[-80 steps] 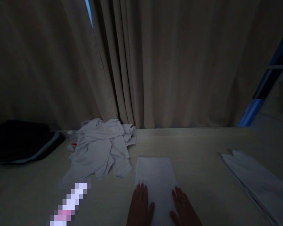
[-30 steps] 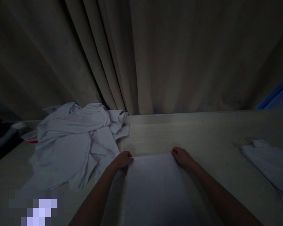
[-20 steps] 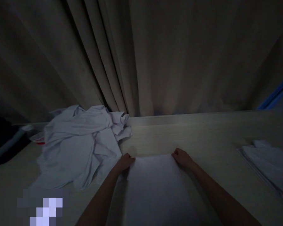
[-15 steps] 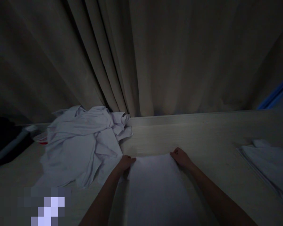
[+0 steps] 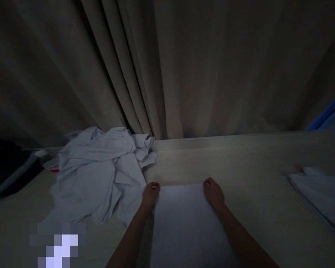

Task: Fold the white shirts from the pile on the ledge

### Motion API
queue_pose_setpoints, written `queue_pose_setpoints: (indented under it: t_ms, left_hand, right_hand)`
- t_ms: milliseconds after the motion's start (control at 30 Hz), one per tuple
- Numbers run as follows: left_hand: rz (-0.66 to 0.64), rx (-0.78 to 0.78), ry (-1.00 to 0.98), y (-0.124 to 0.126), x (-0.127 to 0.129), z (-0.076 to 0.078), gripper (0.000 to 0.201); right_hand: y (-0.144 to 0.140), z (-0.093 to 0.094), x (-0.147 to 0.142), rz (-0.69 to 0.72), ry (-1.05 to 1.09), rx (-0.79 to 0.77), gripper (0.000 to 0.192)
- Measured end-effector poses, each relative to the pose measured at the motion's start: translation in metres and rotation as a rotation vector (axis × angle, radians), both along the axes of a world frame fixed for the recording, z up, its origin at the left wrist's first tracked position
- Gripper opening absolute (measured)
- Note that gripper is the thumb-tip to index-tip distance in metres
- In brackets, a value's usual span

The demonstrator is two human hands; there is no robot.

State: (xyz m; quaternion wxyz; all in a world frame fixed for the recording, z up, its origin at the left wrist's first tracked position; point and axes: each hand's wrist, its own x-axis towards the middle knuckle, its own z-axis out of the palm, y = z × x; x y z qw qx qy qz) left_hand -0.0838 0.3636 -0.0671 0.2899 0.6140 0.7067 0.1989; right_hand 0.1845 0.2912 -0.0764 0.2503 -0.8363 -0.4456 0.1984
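Note:
A white piece of fabric point(image 5: 184, 223), folded into a long smooth strip, lies in front of me and runs out of the bottom of the view. Its exact kind does not show. My left hand point(image 5: 151, 194) is closed at the strip's far left corner, with thumb and fingertips pinched on the edge. At the far right corner, my right hand point(image 5: 213, 192) is closed on the edge in the same way. The far edge runs fairly straight between both hands.
A rumpled heap of white fabric point(image 5: 100, 163) lies to the left. Folded white cloth point(image 5: 321, 197) rests at the right. A black item with a pale stripe point(image 5: 5, 167) is at the far left. Long curtains point(image 5: 195, 70) hang behind the pale floor point(image 5: 257, 175).
Both hands stay at the far corners, but their wrists have turned and the forearms have come closer together. The strip between them has hardly moved.

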Motion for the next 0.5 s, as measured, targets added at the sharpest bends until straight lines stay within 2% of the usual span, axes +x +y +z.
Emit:
queue_pose_setpoints:
  t_ms: [333, 500]
  left_hand:
    - [0.011, 0.129, -0.014, -0.009, 0.005, -0.002, 0.022]
    - [0.002, 0.145, 0.02, -0.008, 0.011, 0.003, 0.025]
  right_hand:
    - [0.002, -0.011, 0.022, 0.04, 0.027, 0.03, 0.018]
    - [0.001, -0.01, 0.025, 0.092, -0.012, 0.024, 0.024]
